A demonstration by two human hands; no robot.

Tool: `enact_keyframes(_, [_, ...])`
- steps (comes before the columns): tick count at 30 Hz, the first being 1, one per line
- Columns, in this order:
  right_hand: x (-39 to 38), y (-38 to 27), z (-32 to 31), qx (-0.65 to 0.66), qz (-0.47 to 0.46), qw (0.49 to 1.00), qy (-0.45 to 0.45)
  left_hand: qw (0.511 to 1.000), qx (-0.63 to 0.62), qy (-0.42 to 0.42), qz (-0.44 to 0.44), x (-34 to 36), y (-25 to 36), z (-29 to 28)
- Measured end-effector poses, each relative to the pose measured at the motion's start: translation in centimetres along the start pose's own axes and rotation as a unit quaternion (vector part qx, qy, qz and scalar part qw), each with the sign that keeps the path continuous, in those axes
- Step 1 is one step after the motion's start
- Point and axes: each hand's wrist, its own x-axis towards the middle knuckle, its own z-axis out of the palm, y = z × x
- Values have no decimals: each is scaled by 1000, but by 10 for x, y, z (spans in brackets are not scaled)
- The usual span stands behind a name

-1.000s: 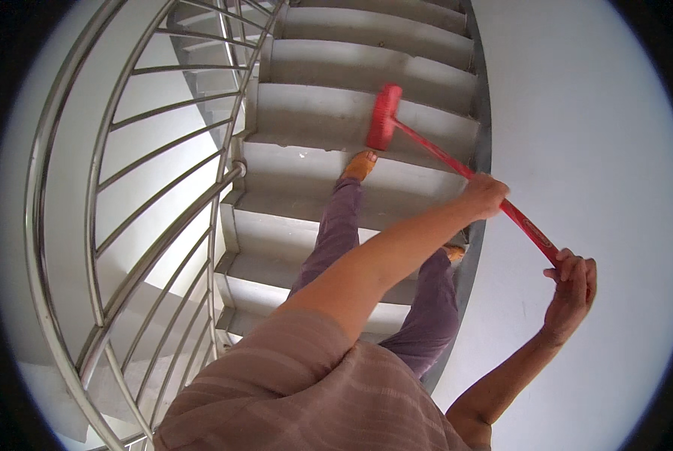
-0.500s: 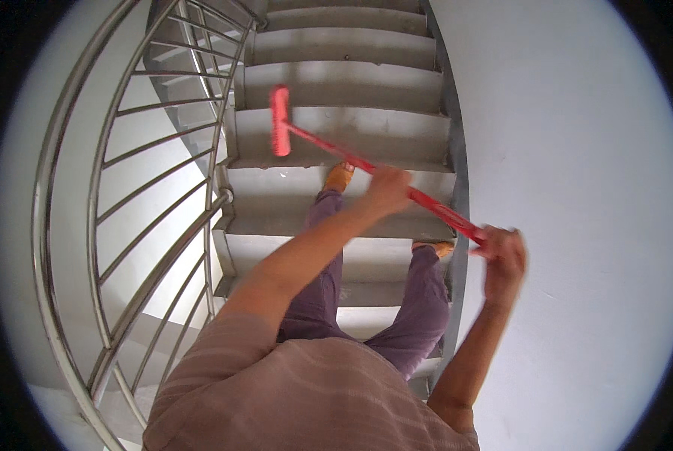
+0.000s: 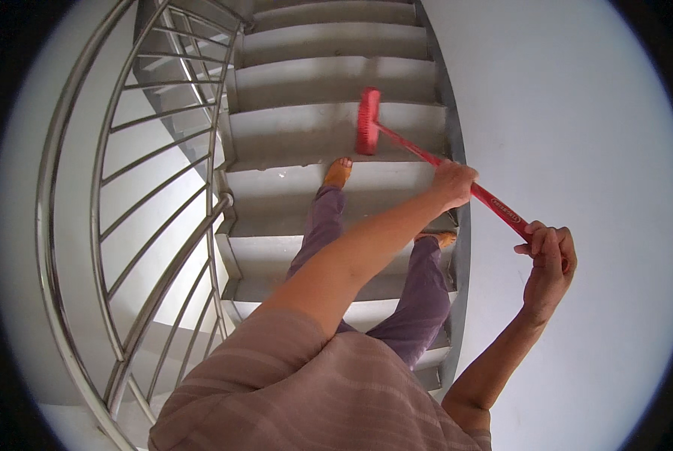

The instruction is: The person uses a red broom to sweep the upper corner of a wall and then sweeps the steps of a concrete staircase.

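Observation:
A red push broom (image 3: pixel 367 122) with a long red handle slants across the stairs in front of me. Its bristled head is over a grey step (image 3: pixel 299 135), a little beyond my forward foot; whether the bristles touch the step I cannot tell. Partway along the handle, my left hand (image 3: pixel 454 184) is wrapped round it. Close to the right wall, my right hand (image 3: pixel 550 263) grips the handle's upper end with bent fingers. Between the two hands a stretch of bare handle shows.
A metal railing (image 3: pixel 47 225) with several bars runs along the left side. On the right rises a pale wall (image 3: pixel 562 135) with a dark grey skirting strip. My feet (image 3: pixel 338 173) stand on different steps. More stairs continue at the far end.
The broom head has swept to the right across the step. Both my hands have moved right with the handle, the right one out in front of the wall.

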Motion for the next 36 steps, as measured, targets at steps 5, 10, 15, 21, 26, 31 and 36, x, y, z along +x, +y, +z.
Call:
enact_keyframes(5, [-18, -23, -1, -51, -39, 997, 39, 997, -29, 26, 60, 8, 23, 11])
enact_keyframes(10, [-57, -45, -35, -2, -80, 997, 21, 990, -47, 48, 122, -29, 63, -20])
enact_keyframes(15, [-65, -30, -39, 21, -40, 999, -14, 995, -64, -22, 75, -54, 60, -65])
enact_keyframes(21, [-38, 7, -16, 64, 11, 997, -44, 952, -232, -129, 153, -56, 99, -117])
enact_keyframes(26, [3, 2, -19, 27, 41, 998, -35, 970, -199, -127, 63, -25, 108, -106])
enact_keyframes(31, [53, 11, -61, 45, 55, 997, -3, 968, -166, -173, 79, 50, 110, -62])
enact_keyframes(36, [92, 33, -102, 36, -16, 999, 2, 969, -178, -140, 101, 97, 139, -42])
